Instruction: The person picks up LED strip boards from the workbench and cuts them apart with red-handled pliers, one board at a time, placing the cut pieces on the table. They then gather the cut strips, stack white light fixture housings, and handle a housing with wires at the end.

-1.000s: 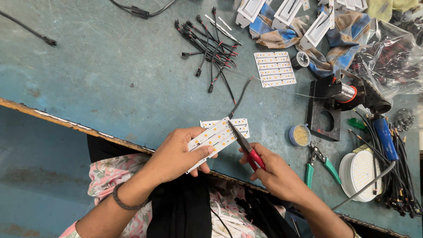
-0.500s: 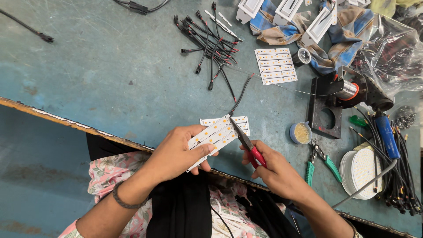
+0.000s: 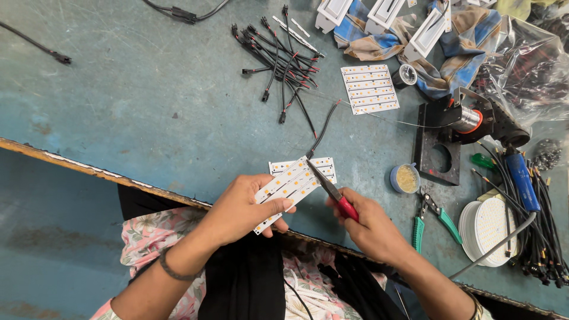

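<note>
My left hand (image 3: 243, 207) grips a white LED strip panel (image 3: 288, 185) with yellow dots, tilted up to the right over the table's front edge. My right hand (image 3: 370, 225) holds red-handled tweezers (image 3: 332, 192); their dark tip rests on the panel's upper end. A black wire (image 3: 323, 130) runs from that spot up toward the wire bundle. More white LED strips (image 3: 323, 165) lie on the table just behind the held panel.
Blue-green worktable (image 3: 148, 101). Bundle of black-and-red wires (image 3: 278, 53) at top centre. Another LED panel (image 3: 369, 89), solder spool holder (image 3: 465, 121), small flux tin (image 3: 405, 178), green-handled pliers (image 3: 435, 216), blue soldering iron (image 3: 523, 178), round white LED discs (image 3: 492, 228), white fittings on cloth (image 3: 415, 29).
Almost nothing has shifted: both hands stay at the panel, with the tweezers' tip still on its upper end.
</note>
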Demonstrator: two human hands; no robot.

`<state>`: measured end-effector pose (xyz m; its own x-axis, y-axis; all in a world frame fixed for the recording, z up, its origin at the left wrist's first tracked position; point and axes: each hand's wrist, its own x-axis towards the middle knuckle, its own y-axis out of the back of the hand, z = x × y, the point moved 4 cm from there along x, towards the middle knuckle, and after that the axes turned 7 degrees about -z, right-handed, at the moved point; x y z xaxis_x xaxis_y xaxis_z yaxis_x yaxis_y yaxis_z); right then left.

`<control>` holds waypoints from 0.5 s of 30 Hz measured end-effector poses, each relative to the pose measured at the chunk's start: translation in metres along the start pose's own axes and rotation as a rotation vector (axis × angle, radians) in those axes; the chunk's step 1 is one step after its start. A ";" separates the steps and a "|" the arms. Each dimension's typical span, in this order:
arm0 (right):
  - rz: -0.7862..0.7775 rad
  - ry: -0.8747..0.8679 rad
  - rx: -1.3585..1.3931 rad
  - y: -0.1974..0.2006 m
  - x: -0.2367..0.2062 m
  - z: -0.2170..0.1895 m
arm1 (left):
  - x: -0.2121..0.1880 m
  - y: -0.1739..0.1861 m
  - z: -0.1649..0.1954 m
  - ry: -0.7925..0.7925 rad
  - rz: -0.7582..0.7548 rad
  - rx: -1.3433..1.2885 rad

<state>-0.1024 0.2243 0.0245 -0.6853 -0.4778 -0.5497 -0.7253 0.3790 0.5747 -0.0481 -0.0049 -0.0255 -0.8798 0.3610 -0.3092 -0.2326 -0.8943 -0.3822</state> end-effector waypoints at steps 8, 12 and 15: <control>-0.281 -0.061 0.542 -0.004 0.002 0.026 | 0.004 0.006 -0.010 -0.052 -0.130 -0.107; -0.382 0.040 0.673 -0.003 0.005 0.020 | 0.006 0.007 -0.006 -0.070 -0.170 -0.129; -0.150 0.134 0.114 0.015 0.008 0.005 | 0.012 0.008 0.005 -0.089 -0.125 -0.050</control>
<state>-0.1188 0.2302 0.0254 -0.5597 -0.6337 -0.5340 -0.8264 0.3789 0.4165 -0.0622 -0.0090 -0.0277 -0.8792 0.4417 -0.1788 -0.3237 -0.8290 -0.4560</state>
